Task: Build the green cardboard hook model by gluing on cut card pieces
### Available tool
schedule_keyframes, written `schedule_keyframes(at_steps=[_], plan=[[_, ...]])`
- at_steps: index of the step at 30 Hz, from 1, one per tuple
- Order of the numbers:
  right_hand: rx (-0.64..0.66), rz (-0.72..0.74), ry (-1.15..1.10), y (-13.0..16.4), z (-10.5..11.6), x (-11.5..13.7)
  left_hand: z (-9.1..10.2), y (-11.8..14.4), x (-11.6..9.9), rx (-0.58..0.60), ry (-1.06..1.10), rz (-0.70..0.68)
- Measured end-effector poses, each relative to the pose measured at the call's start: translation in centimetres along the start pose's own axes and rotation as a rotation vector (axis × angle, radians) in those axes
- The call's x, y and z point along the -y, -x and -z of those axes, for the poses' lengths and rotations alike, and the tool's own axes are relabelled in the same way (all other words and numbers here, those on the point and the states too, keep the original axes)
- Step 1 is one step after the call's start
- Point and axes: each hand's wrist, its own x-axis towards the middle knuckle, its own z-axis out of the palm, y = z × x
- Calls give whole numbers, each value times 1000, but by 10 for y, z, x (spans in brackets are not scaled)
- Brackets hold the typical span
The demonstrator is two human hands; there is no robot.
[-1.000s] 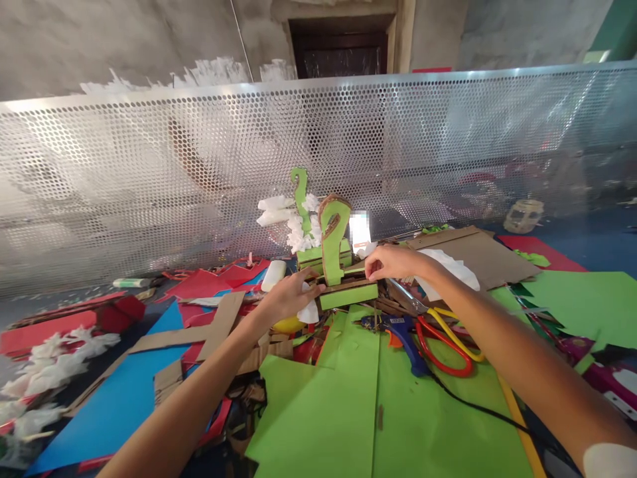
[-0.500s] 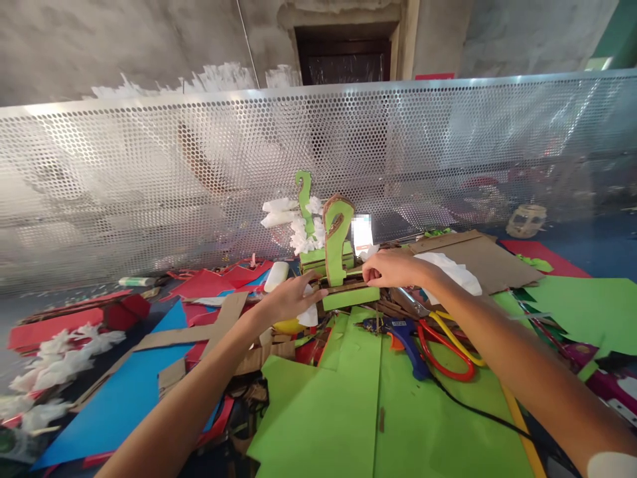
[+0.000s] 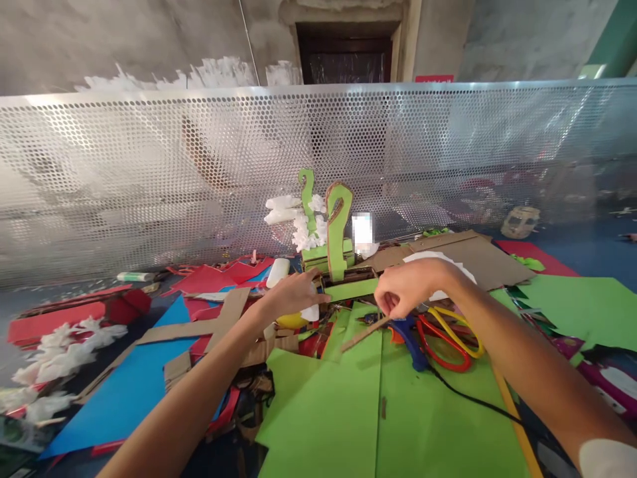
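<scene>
- left hand rests flat against the left end of the green cardboard model, fingers spread wide, clamping nothing.
- right hand pinches one end of a thin cardboard strip; grip narrow, closed on it.
- the strip slants down-left over the green paper sheet, just in front of the model.
- the model stands upright mid-tabletop, near the perforated metal screen at the far edge.
- blue glue gun and red-and-yellow scissors lie just below the right hand.
</scene>
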Motion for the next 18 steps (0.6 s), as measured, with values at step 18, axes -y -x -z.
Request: schedule_keyframes(at_steps=[18], plan=[[-141, -590, 142, 34, -88, 7, -6, -6, 0, -34, -33, -44]])
